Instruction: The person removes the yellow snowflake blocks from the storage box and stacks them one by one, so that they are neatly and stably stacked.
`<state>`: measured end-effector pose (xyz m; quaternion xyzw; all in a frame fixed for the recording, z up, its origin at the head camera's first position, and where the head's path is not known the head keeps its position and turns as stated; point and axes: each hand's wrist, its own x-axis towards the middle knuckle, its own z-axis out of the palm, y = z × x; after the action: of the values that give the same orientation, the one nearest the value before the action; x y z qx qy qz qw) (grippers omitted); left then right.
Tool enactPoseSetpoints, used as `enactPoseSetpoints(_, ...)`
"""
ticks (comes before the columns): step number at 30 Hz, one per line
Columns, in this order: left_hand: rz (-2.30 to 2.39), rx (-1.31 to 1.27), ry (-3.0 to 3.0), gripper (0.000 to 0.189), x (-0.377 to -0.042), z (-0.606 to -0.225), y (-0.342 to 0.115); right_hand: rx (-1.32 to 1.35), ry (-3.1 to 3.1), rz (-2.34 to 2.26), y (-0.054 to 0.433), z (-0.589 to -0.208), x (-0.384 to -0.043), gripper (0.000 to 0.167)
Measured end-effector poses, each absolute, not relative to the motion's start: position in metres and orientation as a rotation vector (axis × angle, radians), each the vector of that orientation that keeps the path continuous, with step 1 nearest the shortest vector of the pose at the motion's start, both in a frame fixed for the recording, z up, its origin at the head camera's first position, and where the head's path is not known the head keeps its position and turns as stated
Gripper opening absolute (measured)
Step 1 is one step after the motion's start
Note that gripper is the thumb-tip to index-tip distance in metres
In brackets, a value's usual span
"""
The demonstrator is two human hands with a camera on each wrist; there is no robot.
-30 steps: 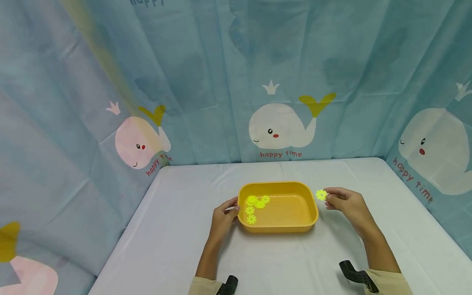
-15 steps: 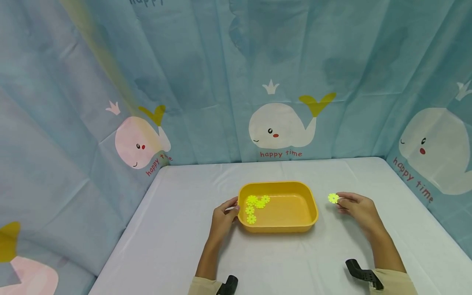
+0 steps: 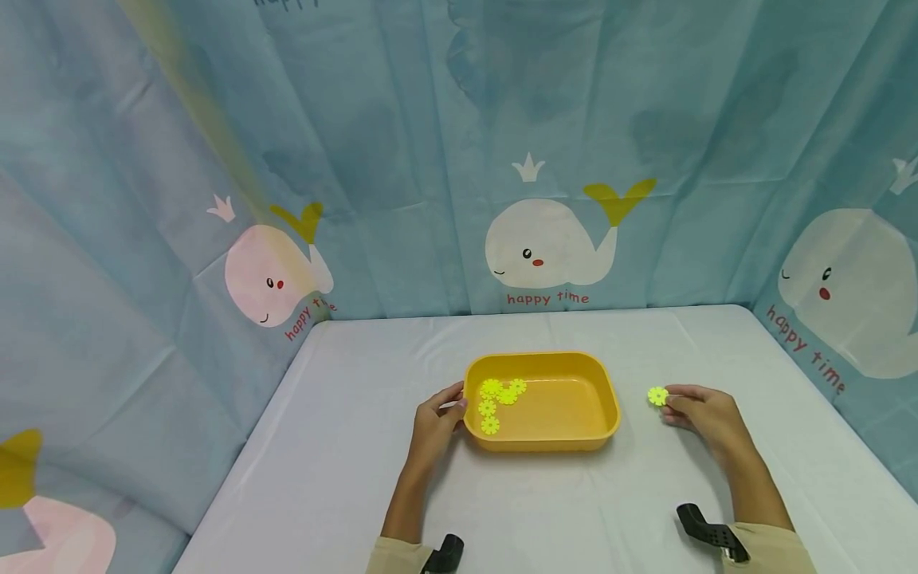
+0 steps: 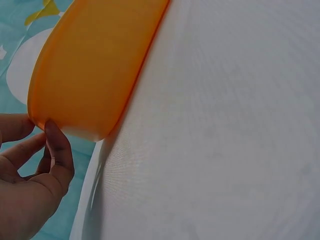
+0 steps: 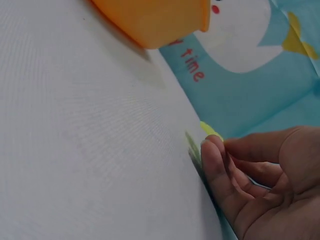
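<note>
A shallow yellow plastic tray (image 3: 566,410) with rounded corners sits on the white table. Bright yellow flower-shaped pieces (image 3: 490,426), several of them, lie flat in its left part. My left hand (image 3: 430,430) holds the tray's left end, thumb and fingers at the rim; the left wrist view shows the fingertips (image 4: 52,127) right at that wall. To the right of the tray, apart from it, my right hand (image 3: 710,418) pinches one more yellow flower-shaped piece (image 3: 657,396) close over the table. In the right wrist view, the thumb and fingers cover most of that piece (image 5: 210,130).
White cloth covers the table (image 3: 545,510). Behind it and along both sides hangs a blue curtain (image 3: 402,263) printed with whales. Black curved wrist mounts (image 3: 706,532) stick out from both beige sleeves (image 3: 767,548).
My right hand has moved right and slightly nearer with the flower-shaped piece, away from the tray's right end. The left hand and tray have stayed in place.
</note>
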<state>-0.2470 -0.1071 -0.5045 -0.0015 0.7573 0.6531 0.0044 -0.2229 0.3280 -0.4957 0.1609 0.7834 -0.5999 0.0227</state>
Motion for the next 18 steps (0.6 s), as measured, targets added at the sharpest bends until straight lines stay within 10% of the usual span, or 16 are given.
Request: enactPoseSetpoints(18, 2.067, -0.003, 2.366, 0.041, -0.2464, -0.5040, -0.1054, 0.549, 2.466, -1.782, 0.3296, -0.5010, -0.2240, 0.049)
